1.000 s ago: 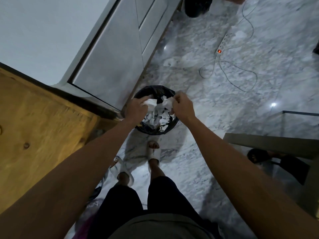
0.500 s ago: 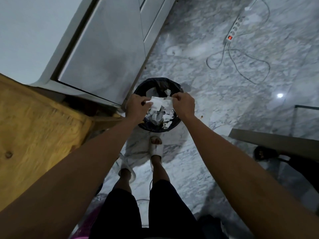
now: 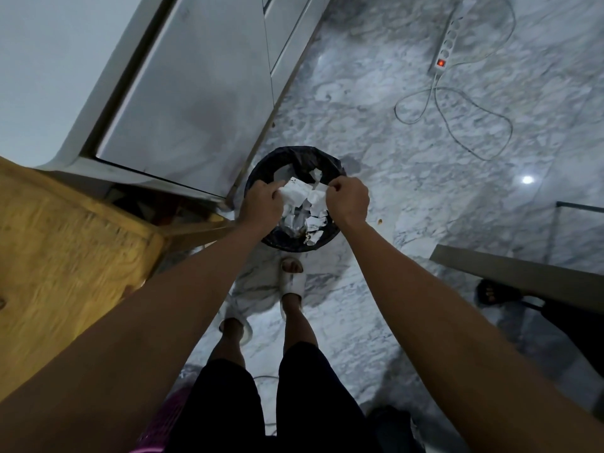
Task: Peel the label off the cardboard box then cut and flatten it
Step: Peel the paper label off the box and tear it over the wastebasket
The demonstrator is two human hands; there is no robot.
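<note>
I stand over a round black-lined waste bin on the marble floor. My left hand and my right hand are both held above the bin's opening, each pinching an end of a white paper label. The label looks partly torn between the two hands. Several torn white scraps lie inside the bin below. The cardboard box is not in view.
A wooden table is at the left, with a grey cabinet behind it. A power strip and its cable lie on the floor at the upper right. A glass-topped table edge is at the right.
Both hands stayed over the bin pinching the label. A wider flat strip of the label now shows between them, and the view has tilted slightly.
</note>
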